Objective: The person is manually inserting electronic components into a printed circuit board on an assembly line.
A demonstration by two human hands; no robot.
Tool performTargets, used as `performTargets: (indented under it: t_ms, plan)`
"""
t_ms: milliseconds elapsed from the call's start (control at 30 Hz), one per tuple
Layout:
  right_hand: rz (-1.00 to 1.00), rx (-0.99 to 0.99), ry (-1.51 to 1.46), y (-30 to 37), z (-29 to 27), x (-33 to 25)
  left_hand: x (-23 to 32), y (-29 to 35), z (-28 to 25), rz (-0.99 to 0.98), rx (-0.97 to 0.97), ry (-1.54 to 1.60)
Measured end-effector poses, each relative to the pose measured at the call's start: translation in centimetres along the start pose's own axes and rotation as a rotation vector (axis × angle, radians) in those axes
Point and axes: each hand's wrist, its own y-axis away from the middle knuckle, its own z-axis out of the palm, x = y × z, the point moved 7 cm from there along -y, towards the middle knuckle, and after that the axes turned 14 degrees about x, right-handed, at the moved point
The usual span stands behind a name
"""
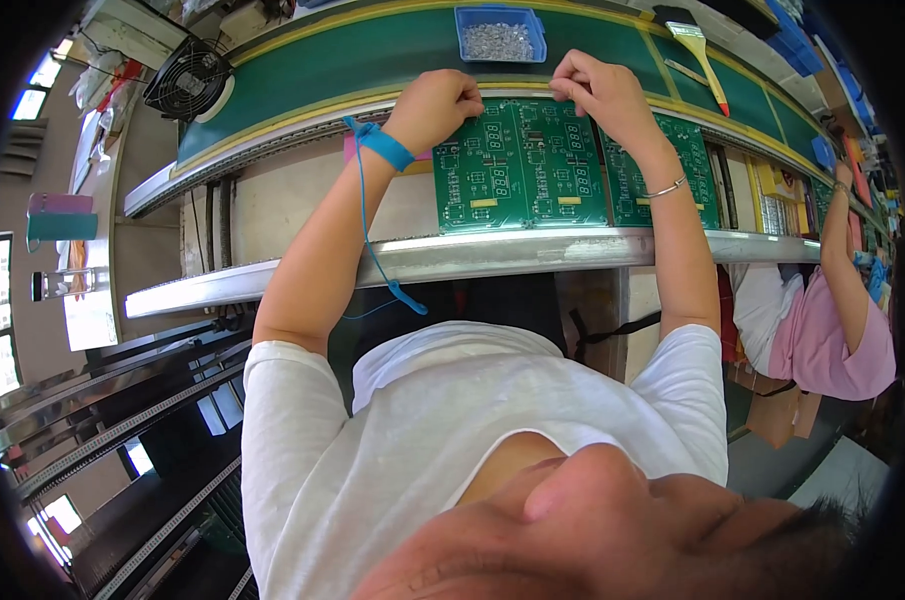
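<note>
A green circuit board [520,205] with white printed outlines of digit displays lies across the metal rails in front of me. My left hand [435,108], with a blue strap and cord at its wrist, is at the board's far left corner. Its fingers are curled together, and what they hold, if anything, is hidden. My right hand [607,100] is over the far right part of the board, thumb and forefinger pinched. Anything in that pinch is too small to name. A blue tray [464,50] of small clear parts stands just beyond, between the hands.
A second green board [694,172] sits to the right, partly under my right forearm. Behind the rails runs a green bench strip [357,75] with a brush [707,65] on it. A black fan [185,78] is at far left. Another person's arm [840,250] reaches in at right.
</note>
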Motion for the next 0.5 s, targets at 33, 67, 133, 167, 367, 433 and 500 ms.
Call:
performTargets:
  t_ms: [33, 67, 133, 167, 367, 433, 500]
  plan:
    - [-0.001, -0.001, -0.003, 0.0, 0.0, 0.2, 0.4, 0.1, 0.1, 0.062, 0.019, -0.045]
    - [-0.092, 0.045, 0.046, 0.0, -0.2, -0.1, 0.7, 0.2, 0.1, 0.124, 0.039, -0.090]
    - [-0.181, 0.092, 0.095, 0.0, -0.3, -0.2, 0.7, 0.4, 0.2, 0.128, 0.048, -0.129]
    - [-0.202, 0.076, 0.099, 0.0, -0.1, 0.0, 0.8, 0.4, 0.2, 0.134, 0.057, -0.165]
    - [-0.250, 0.036, 0.085, 0.1, 0.4, 0.1, 0.8, 0.4, 0.2, 0.168, 0.048, -0.189]
    - [-0.290, 0.045, 0.081, 0.1, 0.5, 0.2, 0.9, 0.4, 0.2, 0.173, 0.045, -0.193]
    - [-0.312, 0.035, 0.043, 0.1, 0.6, 0.3, 1.0, 0.5, 0.0, 0.178, 0.044, -0.194]
